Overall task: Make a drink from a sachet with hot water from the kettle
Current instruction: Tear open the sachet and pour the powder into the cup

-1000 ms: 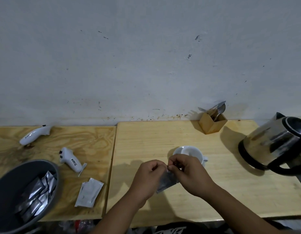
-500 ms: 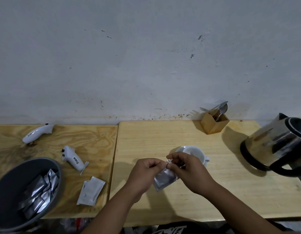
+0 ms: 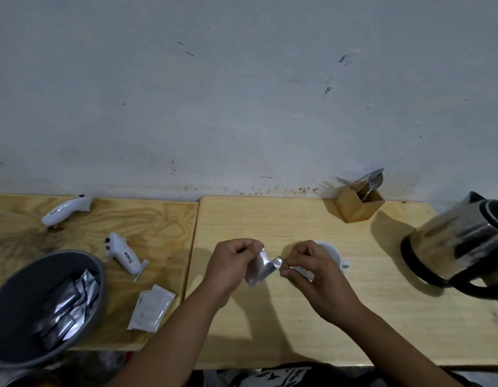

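A silver foil sachet hangs above the light wooden table, pinched by both hands. My left hand grips its upper left corner. My right hand pinches the strip at its top right, which is bent away from the sachet body. Behind my right hand stands a white cup, partly hidden by my fingers. A steel kettle with a black handle and base sits at the right edge, tilted in the wide-angle view.
A wooden box of cutlery stands by the wall. On the left table lie two white handheld controllers, white sachets and a grey bin holding several foil sachets.
My hands have moved apart: the right hand pulled right, peeling the sachet's top strip away from the body. The hands were close together over the sachet before.
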